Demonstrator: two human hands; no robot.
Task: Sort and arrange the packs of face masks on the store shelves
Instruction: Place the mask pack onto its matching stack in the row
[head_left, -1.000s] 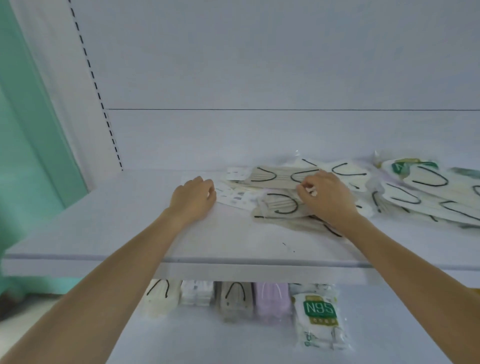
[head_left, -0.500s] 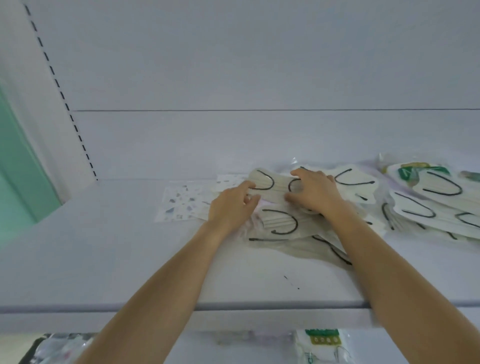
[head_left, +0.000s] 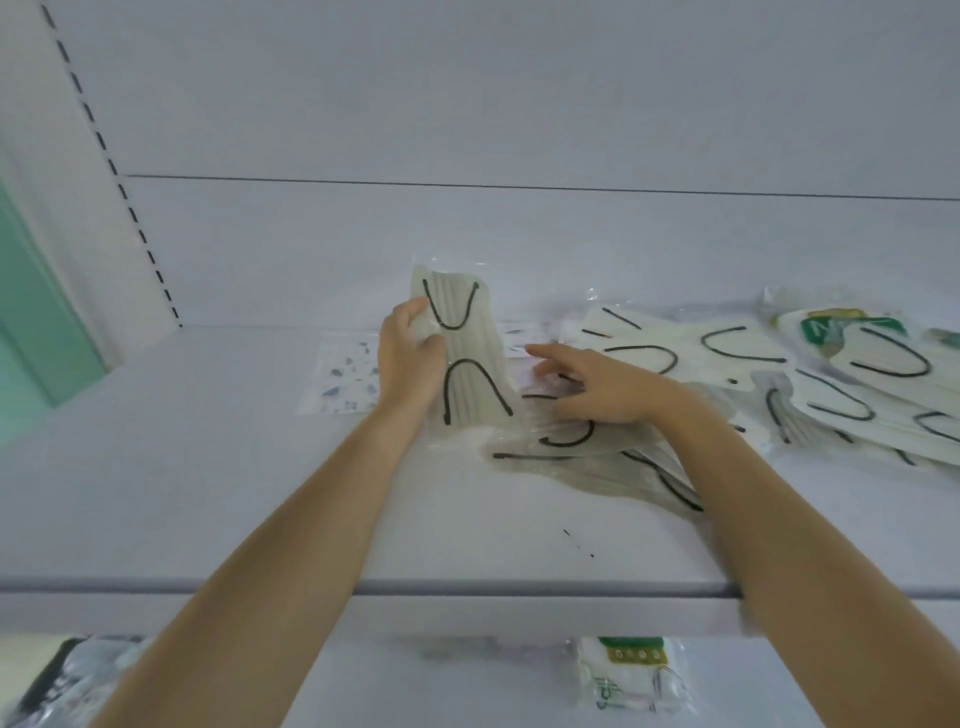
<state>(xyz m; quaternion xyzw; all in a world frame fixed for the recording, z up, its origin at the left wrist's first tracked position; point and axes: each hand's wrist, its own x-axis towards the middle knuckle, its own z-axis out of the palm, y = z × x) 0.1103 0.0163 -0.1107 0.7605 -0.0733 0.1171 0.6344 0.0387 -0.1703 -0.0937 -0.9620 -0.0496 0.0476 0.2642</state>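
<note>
A person stands at a white store shelf, both bare arms reaching forward over it. The left hand grips a clear pack of pale masks with black ear loops, thumb across the front. It holds the pack upright on its short end, near the middle of the shelf toward the back wall. The right hand holds nothing. Its fingers are spread and loosely bent over a loose heap of similar packs lying flat just to the right of the upright one. I cannot tell whether the palm rests on them.

More packs of the same kind sprawl overlapping toward the far right. A flat pack with a speckled print lies just left of the gripping hand.

The step in hand looks like pulling one pack out of the jumble to stand or stack it apart. Next, the free hand likely needs to pick a matching pack from the heap, peeling it off without dragging its slippery neighbours.

A green label shows on one pack at the far right, too blurred to read. On the lower shelf, another pack carries a green and yellow label, its writing also unreadable.
</note>
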